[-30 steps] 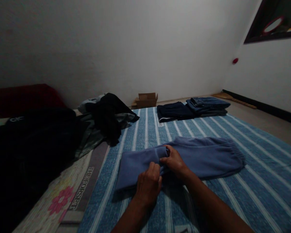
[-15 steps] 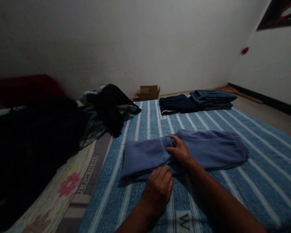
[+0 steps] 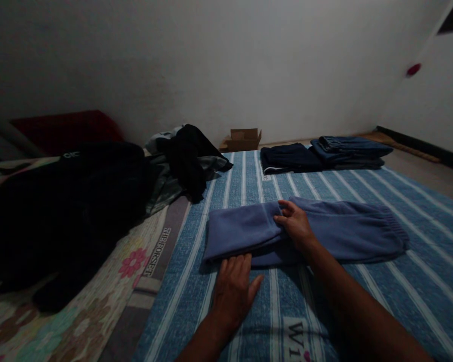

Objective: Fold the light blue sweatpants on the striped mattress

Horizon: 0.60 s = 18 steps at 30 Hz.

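A blue fleece garment lies across the blue striped sheet, its left part folded over. My right hand rests on the garment and pinches the folded edge near the middle. My left hand lies flat on the sheet, fingers stretched out, fingertips touching the garment's near edge. It holds nothing.
Two folded dark blue piles sit at the sheet's far end. A heap of dark clothes and a black garment lie to the left on a flowered cover. A small cardboard box stands by the wall.
My left hand has let go of the garment, drawn back toward me and flattened on the sheet. My right hand stays on the fold. The view has swung left.
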Available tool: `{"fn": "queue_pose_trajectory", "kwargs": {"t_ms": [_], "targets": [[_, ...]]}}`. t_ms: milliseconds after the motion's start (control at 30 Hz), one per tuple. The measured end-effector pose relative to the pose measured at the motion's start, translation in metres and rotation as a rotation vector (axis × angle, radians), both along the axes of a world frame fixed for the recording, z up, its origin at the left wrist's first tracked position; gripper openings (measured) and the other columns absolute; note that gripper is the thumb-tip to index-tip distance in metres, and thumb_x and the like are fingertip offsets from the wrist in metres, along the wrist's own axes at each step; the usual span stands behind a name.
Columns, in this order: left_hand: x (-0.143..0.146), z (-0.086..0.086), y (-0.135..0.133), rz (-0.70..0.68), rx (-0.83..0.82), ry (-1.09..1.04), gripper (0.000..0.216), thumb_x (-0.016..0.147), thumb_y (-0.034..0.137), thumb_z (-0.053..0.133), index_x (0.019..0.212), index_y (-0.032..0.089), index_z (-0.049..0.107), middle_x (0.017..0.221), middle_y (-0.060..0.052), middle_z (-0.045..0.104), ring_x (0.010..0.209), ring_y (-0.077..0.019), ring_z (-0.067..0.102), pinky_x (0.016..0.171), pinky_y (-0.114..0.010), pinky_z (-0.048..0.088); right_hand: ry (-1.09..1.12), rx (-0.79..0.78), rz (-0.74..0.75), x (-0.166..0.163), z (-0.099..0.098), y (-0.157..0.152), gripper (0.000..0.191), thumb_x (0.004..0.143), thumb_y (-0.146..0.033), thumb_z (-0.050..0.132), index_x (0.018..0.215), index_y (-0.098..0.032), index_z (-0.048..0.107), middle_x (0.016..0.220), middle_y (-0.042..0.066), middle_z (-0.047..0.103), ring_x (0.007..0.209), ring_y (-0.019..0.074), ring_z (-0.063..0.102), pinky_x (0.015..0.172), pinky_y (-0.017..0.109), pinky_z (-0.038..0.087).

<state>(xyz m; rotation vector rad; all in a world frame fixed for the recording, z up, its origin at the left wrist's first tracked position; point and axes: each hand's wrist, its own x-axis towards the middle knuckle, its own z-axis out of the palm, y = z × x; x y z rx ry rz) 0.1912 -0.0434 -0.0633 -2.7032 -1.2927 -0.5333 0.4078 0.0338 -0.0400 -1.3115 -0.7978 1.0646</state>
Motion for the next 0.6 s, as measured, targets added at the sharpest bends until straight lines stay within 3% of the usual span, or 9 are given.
{"fn": "queue_pose_trajectory", "kwargs": {"t_ms": [200, 400, 500, 600], "targets": [[0.003, 0.003, 0.003, 0.238, -0.088, 0.051, 0.057, 0.085, 0.049, 0.053, 0.120, 0.004, 0.054, 0.111, -0.022, 0.063, 0.107, -0.0359, 0.056, 0.093, -0.049, 0.041, 0.104, 0.049, -0.031, -0.008, 0.030, 0.003, 0.056, 0.048, -0.020, 0.073, 0.103, -0.016, 0.061, 0.063, -0.008, 0.050, 0.058, 0.0091, 0.052, 0.056, 0.023, 0.041], [0.025, 0.030, 0.028, 0.359, -0.404, 0.062, 0.054, 0.090, 0.052, 0.042, 0.122, 0.011, 0.055, 0.114, -0.019, 0.064, 0.111, -0.0333, 0.058, 0.096, -0.043, 0.040, 0.157, 0.186, 0.113, -0.038, 0.078, 0.019, 0.053, 0.050, -0.017, 0.070, 0.102, -0.018, 0.059, 0.061, -0.010, 0.048, 0.053, 0.0092, 0.051, 0.052, 0.023, 0.039], [0.026, 0.034, 0.045, 0.433, -0.365, 0.056, 0.056, 0.090, 0.051, 0.041, 0.127, 0.010, 0.050, 0.129, -0.018, 0.057, 0.124, -0.0316, 0.048, 0.105, -0.043, 0.033, 0.164, 0.229, 0.159, -0.059, 0.103, 0.034, 0.048, 0.050, -0.013, 0.068, 0.098, -0.017, 0.060, 0.058, -0.011, 0.046, 0.050, 0.0083, 0.048, 0.049, 0.022, 0.038], [0.019, 0.021, 0.052, 0.497, -0.296, 0.086, 0.060, 0.089, 0.048, 0.044, 0.131, 0.004, 0.046, 0.139, -0.023, 0.046, 0.130, -0.0330, 0.042, 0.105, -0.045, 0.034, 0.178, 0.236, 0.197, -0.086, 0.123, 0.051, 0.043, 0.051, -0.006, 0.065, 0.092, -0.017, 0.060, 0.055, -0.012, 0.042, 0.047, 0.0068, 0.043, 0.046, 0.020, 0.035]]}}
